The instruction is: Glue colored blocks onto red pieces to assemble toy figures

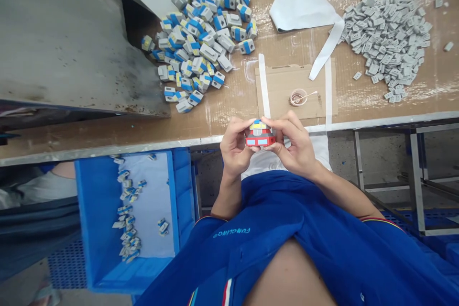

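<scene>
Both my hands hold a small block toy (pixel 260 134) up at the table's front edge. It has a red base with pale blue windows, and grey, yellow and blue parts on top. My left hand (pixel 234 146) grips its left side, and my right hand (pixel 292 141) pinches its right side with the fingertips. My fingers hide part of the toy. Beyond my hands lies a heap of grey parts with blue and yellow bands (pixel 195 43). Further right is a heap of small plain grey pieces (pixel 383 43). Neither heap touches my hands.
A cardboard sheet (pixel 283 91) holds a small cup with a spoon (pixel 298 97). A white cloth (pixel 301 9) lies behind it. A grey metal chute (pixel 71 43) slopes in at the left. Below the table edge, a blue crate (pixel 125 215) holds loose parts.
</scene>
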`<state>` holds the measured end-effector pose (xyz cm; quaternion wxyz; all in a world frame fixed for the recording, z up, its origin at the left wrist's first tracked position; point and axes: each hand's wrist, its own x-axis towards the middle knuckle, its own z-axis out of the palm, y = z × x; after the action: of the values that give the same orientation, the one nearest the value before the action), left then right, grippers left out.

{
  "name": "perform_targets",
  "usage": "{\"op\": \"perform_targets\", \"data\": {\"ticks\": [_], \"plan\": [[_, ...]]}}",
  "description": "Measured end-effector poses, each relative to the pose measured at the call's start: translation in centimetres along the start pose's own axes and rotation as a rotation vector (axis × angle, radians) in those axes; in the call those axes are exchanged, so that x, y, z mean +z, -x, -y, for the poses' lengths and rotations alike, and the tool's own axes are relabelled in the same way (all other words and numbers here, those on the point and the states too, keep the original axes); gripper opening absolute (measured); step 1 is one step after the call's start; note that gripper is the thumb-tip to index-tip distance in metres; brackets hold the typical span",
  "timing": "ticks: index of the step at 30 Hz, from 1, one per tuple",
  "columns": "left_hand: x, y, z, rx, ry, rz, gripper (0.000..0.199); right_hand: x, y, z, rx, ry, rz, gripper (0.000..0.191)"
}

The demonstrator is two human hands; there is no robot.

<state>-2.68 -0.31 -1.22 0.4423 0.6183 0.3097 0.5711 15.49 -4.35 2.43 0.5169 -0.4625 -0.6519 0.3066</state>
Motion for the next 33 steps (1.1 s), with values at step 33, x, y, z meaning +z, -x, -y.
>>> {"op": "perform_targets", "data": {"ticks": [33], "plan": [[-0.1,0.5,-0.2,-0.097,0.048,-0.191,0.056,1.3,-0.7,0.2,-0.060,-0.112,0.012,0.056]]}}
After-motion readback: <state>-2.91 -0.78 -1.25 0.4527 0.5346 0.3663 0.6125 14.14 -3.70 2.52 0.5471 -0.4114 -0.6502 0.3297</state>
